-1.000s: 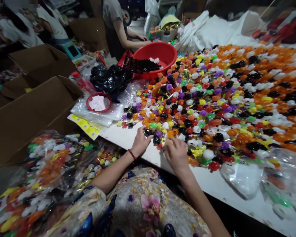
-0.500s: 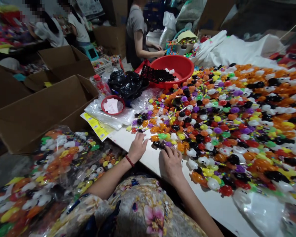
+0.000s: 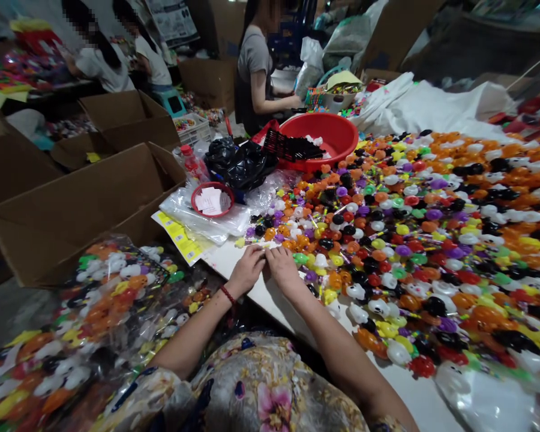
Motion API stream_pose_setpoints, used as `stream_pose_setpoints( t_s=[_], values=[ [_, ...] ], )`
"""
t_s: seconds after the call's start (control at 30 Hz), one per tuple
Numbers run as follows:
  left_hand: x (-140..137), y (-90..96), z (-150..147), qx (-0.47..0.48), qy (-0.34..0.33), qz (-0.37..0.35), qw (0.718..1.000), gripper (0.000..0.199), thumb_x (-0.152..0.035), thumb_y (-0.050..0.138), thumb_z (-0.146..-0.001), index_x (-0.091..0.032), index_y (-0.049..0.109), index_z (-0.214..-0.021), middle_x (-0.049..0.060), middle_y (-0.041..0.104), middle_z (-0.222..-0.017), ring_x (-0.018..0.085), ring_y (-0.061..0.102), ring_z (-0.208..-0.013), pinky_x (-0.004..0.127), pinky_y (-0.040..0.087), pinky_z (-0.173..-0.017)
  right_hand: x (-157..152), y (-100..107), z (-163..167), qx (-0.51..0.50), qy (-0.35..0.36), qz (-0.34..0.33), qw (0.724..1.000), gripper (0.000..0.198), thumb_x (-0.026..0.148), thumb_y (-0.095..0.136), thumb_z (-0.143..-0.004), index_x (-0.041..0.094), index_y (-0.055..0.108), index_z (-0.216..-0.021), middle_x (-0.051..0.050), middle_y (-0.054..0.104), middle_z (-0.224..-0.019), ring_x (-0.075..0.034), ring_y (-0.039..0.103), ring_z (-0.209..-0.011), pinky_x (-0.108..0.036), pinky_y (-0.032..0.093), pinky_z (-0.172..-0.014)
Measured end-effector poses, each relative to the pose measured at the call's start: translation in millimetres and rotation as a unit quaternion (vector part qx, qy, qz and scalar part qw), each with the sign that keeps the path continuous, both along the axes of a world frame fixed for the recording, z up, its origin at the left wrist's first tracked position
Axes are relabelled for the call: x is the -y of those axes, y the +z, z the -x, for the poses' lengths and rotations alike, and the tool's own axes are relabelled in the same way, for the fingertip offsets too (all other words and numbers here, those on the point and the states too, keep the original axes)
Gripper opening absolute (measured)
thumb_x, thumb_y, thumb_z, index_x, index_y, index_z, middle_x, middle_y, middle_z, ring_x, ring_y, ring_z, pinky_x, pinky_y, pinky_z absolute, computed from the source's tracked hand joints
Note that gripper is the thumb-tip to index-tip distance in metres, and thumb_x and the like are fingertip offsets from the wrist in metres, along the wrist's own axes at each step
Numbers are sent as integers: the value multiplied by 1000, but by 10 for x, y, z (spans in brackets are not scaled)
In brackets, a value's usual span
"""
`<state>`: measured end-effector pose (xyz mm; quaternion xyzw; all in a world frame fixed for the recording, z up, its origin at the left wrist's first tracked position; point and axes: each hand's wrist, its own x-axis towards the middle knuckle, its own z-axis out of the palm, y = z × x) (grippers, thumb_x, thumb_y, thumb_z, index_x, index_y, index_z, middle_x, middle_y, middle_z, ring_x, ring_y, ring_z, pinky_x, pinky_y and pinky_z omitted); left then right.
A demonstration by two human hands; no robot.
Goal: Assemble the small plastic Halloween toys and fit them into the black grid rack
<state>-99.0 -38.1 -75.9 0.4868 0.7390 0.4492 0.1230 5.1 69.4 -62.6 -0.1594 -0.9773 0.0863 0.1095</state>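
Observation:
My left hand [image 3: 247, 271] is at the table's near edge with its fingers curled in. Right beside it, my right hand [image 3: 282, 271] has its fingers bent, and the fingertips of both hands meet. Whatever they pinch is small and mostly covered by the fingers. Just beyond and to the right lies a wide spread of small plastic toy figures [image 3: 364, 246] in orange, white, black, purple, green, red and yellow. Some have striped stems. The bare strip of white table [image 3: 272, 303] runs under my hands.
Left of the table are an open cardboard box [image 3: 85, 210] and clear bags of toys [image 3: 112, 282]. Plastic bags with a small red basket [image 3: 212, 200] of paper slips, a black bag [image 3: 240, 162] and a red basin [image 3: 342, 135] stand behind. A co-worker [image 3: 256, 78] sits beyond.
My right hand has moved left from beside a black toy to meet my left hand. The left fingers, spread before, are now curled in. The view has tilted slightly upward.

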Motion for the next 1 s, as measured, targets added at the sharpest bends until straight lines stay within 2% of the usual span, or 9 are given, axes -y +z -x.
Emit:
stream_pose_setpoints(
  t_s=[0.13,0.27,0.43,0.53,0.63,0.73,0.8,0.9,1.0],
  values=[
    [-161,189,131,-50,46,-9,998,23,-22,46,-94,-19,64,-108,12,61,-110,25,56,-104,42,45,-96,-40,-75,-56,-148,-49,128,979,38,10,42,-89,11,60,-123,-17,67,-109,-26,61,-102,-41,50,-92],
    [-525,412,217,-208,6,104,973,21,-22,59,-88,-17,64,-108,14,62,-112,31,51,-111,45,41,-97,-72,-9,-160,-295,-145,267,906,47,21,44,-91,16,50,-138,-14,61,-130,-24,57,-119,-43,45,-104],
    [-827,470,271,-270,-50,181,944,17,-18,57,-87,-16,65,-102,15,65,-104,33,50,-113,49,38,-98,-81,169,-442,-308,-178,411,840,47,34,51,-91,23,55,-135,-9,60,-135,-23,54,-127,-43,40,-111],
    [-768,447,252,-154,-10,101,983,29,-19,56,-86,-18,59,-114,14,63,-113,31,50,-113,47,38,-99,-40,221,-658,-301,-192,439,824,46,41,58,-88,22,60,-129,-10,67,-123,-24,63,-113,-41,50,-99],
    [-557,469,137,94,-16,20,995,33,-25,51,-86,-19,55,-118,8,62,-110,23,56,-100,39,45,-91,21,282,-824,-305,-200,434,824,41,44,61,-87,21,65,-121,-9,73,-108,-23,68,-99,-38,56,-87],
    [-320,532,-66,331,-88,11,939,31,-35,50,-84,-19,60,-109,5,62,-102,19,57,-87,31,48,-76,76,390,-917,-314,-163,374,857,30,40,59,-91,23,71,-112,-9,73,-107,-22,69,-98,-37,55,-89],
    [-206,561,-207,419,-114,15,900,32,-39,53,-82,-19,63,-104,5,62,-102,18,56,-84,29,47,-70,107,460,-954,-312,-135,323,883,27,34,57,-93,23,72,-113,-8,74,-105,-21,69,-96,-35,55,-88],
    [-118,563,-362,478,-113,20,871,33,-44,56,-80,-19,62,-101,3,61,-95,16,54,-78,25,45,-64,149,514,-1006,-302,-97,263,911,27,27,55,-95,24,71,-117,-8,73,-101,-20,68,-94,-34,56,-85],
    [-89,551,-442,474,-110,28,873,34,-48,56,-81,-19,59,-98,1,58,-85,14,52,-71,24,43,-61,187,520,-1072,-293,-71,222,927,28,23,53,-95,24,71,-117,-9,73,-96,-20,68,-90,-33,56,-80]
  ],
)
